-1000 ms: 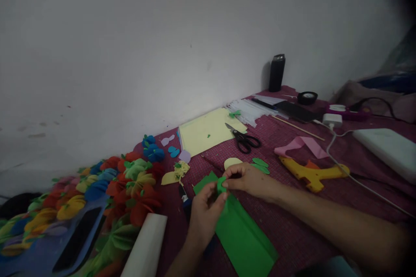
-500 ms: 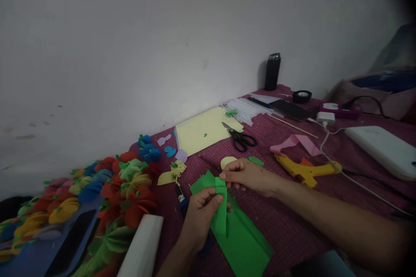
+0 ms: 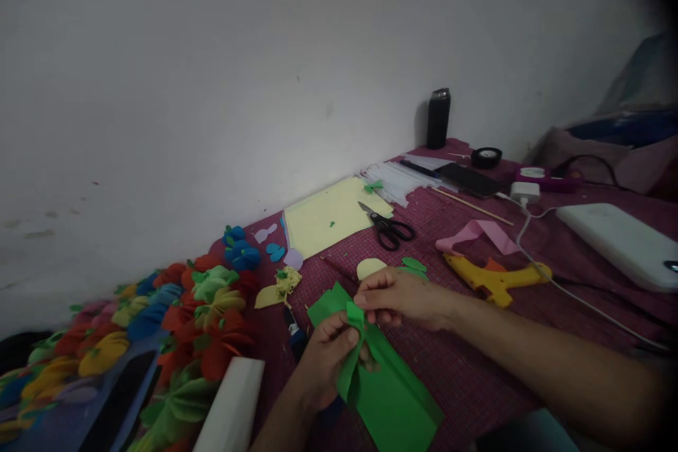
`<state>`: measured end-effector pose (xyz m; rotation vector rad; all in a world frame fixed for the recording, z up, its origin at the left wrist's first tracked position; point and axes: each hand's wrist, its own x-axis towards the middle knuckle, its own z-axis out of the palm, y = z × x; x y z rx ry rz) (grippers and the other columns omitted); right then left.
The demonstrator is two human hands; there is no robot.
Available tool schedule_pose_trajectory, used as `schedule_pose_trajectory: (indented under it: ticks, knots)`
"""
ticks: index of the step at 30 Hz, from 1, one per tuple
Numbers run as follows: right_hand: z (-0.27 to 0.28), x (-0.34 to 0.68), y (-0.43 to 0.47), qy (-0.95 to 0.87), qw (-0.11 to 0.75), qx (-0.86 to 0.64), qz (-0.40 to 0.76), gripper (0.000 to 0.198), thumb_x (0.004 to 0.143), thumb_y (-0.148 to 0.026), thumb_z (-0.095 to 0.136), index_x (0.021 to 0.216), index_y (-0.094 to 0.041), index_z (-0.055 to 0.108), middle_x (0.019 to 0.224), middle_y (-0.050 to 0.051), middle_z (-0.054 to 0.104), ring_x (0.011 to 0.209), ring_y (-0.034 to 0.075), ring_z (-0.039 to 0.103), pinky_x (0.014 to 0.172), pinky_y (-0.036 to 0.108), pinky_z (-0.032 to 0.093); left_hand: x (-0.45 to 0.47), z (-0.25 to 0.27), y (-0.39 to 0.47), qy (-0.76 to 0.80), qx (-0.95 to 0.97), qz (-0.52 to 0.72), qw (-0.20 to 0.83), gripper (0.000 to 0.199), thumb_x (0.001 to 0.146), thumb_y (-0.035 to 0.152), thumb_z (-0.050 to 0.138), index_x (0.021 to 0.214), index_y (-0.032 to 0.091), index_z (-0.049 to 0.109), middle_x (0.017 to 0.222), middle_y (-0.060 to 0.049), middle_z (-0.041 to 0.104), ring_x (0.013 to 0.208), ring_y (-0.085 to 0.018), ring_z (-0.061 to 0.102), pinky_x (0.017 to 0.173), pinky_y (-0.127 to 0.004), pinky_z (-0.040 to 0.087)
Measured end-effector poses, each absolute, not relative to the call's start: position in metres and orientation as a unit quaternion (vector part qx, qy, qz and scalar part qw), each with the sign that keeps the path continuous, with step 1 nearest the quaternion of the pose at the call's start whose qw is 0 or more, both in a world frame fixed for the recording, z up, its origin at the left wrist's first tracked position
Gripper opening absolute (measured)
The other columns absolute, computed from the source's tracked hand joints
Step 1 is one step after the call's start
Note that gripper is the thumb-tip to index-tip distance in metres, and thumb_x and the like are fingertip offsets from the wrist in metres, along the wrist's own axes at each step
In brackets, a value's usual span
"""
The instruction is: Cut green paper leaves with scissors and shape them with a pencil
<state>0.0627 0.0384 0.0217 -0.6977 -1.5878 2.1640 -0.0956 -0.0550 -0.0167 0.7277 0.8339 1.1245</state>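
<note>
A narrow strip of green paper (image 3: 348,372) is pinched between the thumb and fingers of my left hand (image 3: 329,349). My right hand (image 3: 389,296) grips the strip's upper end, where the paper bends over. Beneath both hands lies a larger green paper sheet (image 3: 397,395), folded along its right side. Just beyond my right hand are a pale yellow paper cutout (image 3: 371,268) and some green paper leaves (image 3: 413,267). Black-handled scissors (image 3: 389,227) lie with their blades on the edge of a pale yellow paper stack (image 3: 328,215).
Colourful paper flowers (image 3: 212,311) crowd the left side, beside a white roll (image 3: 233,402). To the right are a yellow glue gun (image 3: 498,279), a pink ribbon (image 3: 479,234), a white power bank (image 3: 617,244) and a cable. A black bottle (image 3: 438,119) stands by the wall.
The strip's top, flat and folded before, is now turned and curled between my fingers. My right hand has shifted slightly left and down. The view has moved a little.
</note>
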Motion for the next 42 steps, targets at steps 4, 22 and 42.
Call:
schedule_pose_trajectory:
  ticks: [4, 22, 42]
  knots:
    - [0.021, 0.063, 0.038, -0.555, 0.172, -0.243, 0.776, 0.027, 0.07, -0.037, 0.071, 0.063, -0.013, 0.06, 0.053, -0.005, 0.055, 0.04, 0.002, 0.041, 0.038, 0.014, 0.03, -0.095, -0.014, -0.055, 0.376, 0.349, 0.494, 0.702, 0.027, 0.069, 0.036, 0.077, 0.082, 0.014, 0.065, 0.052, 0.001, 0.06, 0.045, -0.011, 0.058, 0.05, -0.021, 0.045]
    - [0.029, 0.064, 0.04, -0.632, 0.212, -0.268, 0.696, 0.033, 0.074, -0.047, 0.061, 0.065, -0.015, 0.061, 0.061, -0.001, 0.057, 0.049, 0.007, 0.045, 0.041, 0.017, 0.033, -0.094, -0.009, -0.054, 0.465, 0.326, 0.515, 0.643, 0.029, 0.065, 0.037, 0.079, 0.075, 0.014, 0.064, 0.057, 0.0, 0.063, 0.045, -0.011, 0.056, 0.045, -0.021, 0.045]
    - [0.01, 0.061, 0.051, -0.766, 0.28, -0.303, 0.494, 0.023, 0.075, -0.03, 0.055, 0.056, -0.018, 0.054, 0.055, -0.005, 0.042, 0.054, 0.01, 0.04, 0.052, 0.022, 0.03, -0.091, -0.011, -0.051, 0.529, 0.375, 0.465, 0.602, 0.027, 0.069, 0.038, 0.073, 0.077, 0.012, 0.069, 0.065, -0.005, 0.068, 0.054, -0.014, 0.059, 0.055, -0.024, 0.045]
